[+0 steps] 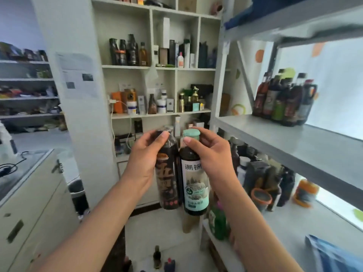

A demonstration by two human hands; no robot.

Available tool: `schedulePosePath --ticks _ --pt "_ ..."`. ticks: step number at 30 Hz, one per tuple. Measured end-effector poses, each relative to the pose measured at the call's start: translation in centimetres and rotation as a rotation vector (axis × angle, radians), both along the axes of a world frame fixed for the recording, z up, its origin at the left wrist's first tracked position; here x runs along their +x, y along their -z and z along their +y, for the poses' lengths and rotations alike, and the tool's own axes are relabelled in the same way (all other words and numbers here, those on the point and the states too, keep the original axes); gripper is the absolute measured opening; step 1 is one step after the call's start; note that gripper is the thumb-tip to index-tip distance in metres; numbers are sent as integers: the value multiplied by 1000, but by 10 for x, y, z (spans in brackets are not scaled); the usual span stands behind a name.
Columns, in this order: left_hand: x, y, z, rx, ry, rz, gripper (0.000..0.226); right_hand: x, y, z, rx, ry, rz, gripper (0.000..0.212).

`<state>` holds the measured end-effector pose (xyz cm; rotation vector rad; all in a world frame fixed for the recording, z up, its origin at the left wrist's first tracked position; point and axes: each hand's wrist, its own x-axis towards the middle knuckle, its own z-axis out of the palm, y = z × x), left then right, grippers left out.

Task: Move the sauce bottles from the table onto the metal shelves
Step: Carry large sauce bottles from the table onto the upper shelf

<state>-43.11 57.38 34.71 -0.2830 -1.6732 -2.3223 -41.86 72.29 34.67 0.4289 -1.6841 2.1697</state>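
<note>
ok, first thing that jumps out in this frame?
Two dark sauce bottles held up side by side at centre: the left hand grips the brown-labelled bottle, the right hand the green-capped bottle. At right, a bottle cluster stands on the grey metal shelf.

I see bright daylight glaring through the window [337, 79] at right; soft blur throughout, wide-angle bending the frame edges.

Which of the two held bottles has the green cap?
The bottle in the right hand, the green-capped bottle with the pale green label. The left hand grips the dark-capped bottle with a brown label.
</note>
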Motion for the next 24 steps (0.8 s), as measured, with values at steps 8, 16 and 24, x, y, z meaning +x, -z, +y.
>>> schedulePosePath --ticks 8,16,24 --pt "-90 -35 103 -19 273 38 17 -51 -31 92 -14 276 40 19" --pt "-200 -80 182 15 513 66 13 -129 -70 147 8 576 106 16" --pt "-306 -116 246 -36 664 164 15 -217 -108 193 95 856 119 18"
